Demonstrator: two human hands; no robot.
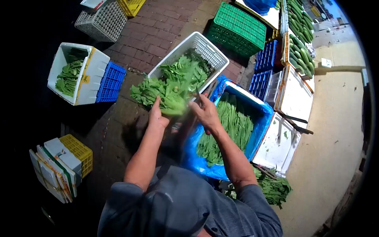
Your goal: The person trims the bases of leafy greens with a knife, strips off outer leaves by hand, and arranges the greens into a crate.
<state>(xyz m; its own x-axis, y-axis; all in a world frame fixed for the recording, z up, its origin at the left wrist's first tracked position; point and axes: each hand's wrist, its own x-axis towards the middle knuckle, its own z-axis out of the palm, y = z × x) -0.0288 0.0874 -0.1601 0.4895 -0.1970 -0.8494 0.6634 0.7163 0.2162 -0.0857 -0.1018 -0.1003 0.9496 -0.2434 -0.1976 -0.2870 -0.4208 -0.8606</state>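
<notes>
My left hand (158,114) is closed around the base of a head of leafy lettuce (152,93), its leaves spreading away from me. Close by on the right, my right hand (206,114) grips a knife (198,94); the dark blade points away from me and a bit of red shows below the fist. The lettuce hangs over the near edge of a white plastic basket (215,51), which contains more leafy greens (189,71). Under my right forearm stands a box lined with blue plastic (262,108), filled with long green leaves (227,126).
A green crate (239,25) stands beyond the basket. At left are a foam box (98,65) of greens, a blue crate (111,82) and a yellow crate (79,152). Cucumbers (301,55) and white foam lids (294,93) line the right. Loose greens (274,189) lie near my right elbow.
</notes>
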